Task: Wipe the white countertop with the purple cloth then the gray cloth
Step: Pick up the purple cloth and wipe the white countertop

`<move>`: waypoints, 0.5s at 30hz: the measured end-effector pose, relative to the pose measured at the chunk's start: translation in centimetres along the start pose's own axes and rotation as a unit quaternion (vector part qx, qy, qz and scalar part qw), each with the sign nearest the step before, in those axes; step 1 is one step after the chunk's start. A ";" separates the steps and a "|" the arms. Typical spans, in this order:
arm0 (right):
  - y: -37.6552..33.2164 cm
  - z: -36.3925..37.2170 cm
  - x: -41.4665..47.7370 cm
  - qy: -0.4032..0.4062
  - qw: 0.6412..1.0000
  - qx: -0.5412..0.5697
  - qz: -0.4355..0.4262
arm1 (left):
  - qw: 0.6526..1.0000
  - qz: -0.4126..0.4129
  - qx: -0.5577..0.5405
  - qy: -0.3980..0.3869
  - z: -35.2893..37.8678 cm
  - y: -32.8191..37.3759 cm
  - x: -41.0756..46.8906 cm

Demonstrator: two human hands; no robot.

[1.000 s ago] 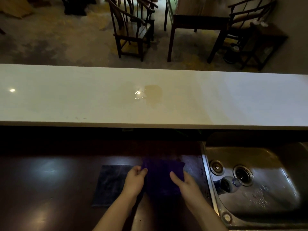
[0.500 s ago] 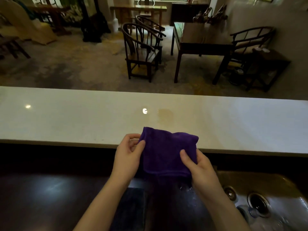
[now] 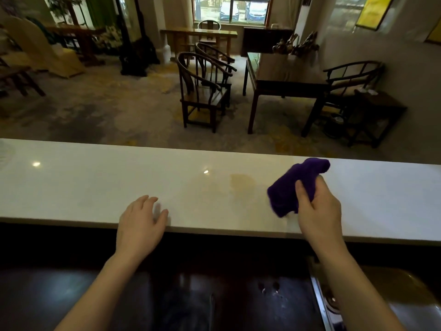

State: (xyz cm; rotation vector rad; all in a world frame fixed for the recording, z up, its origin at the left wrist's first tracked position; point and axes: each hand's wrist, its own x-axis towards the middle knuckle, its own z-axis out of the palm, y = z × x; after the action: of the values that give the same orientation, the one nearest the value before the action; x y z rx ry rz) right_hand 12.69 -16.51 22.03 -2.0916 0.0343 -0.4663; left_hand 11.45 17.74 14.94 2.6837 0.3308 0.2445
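A second ago I had both hands on the purple cloth (image 3: pixel 294 187) down over the dark lower surface; now the hold has split. My right hand (image 3: pixel 318 207) alone has it, fingers closed round a bunched wad, carried up and out to the right over the white bench (image 3: pixel 95 185). The cloth's lower edge looks to be touching or just above the bench top near its front edge — I cannot tell which. My left hand (image 3: pixel 140 223) has let go and lies spread and empty on the bench's near edge, well apart from the right, as if bracing.

What this means: the pick-up is done and the first wipe is about to begin, or only just has. A faint yellowish stain (image 3: pixel 242 182) sits on the bench just left of the cloth, between my two hands, so I judge the first stroke should sweep leftward across it.

The gray cloth is not clearly in view (the dark surface below shows only glare), so that half of the job is untouched. The bunched cloth may need flattening to cover much area.
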 end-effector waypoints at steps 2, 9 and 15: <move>1.2 0.6 0.2 0.009 0.989 -0.144 -0.042 | 0.999 0.001 0.044 -0.006 0.4 -1.0 -0.1; 4.9 6.6 -1.8 -0.198 0.890 -0.411 -0.005 | 0.998 0.014 0.066 -0.016 0.8 -2.7 -0.3; 1.9 12.8 -3.5 -0.192 0.883 -0.425 -0.058 | 0.996 0.021 0.081 -0.015 0.9 -2.6 -0.2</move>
State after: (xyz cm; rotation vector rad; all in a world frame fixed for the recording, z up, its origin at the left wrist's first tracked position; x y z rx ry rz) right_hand 14.14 -6.40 13.35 -3.0366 -0.1465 -0.0783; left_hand 10.90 19.67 13.01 2.8532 0.2973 0.1985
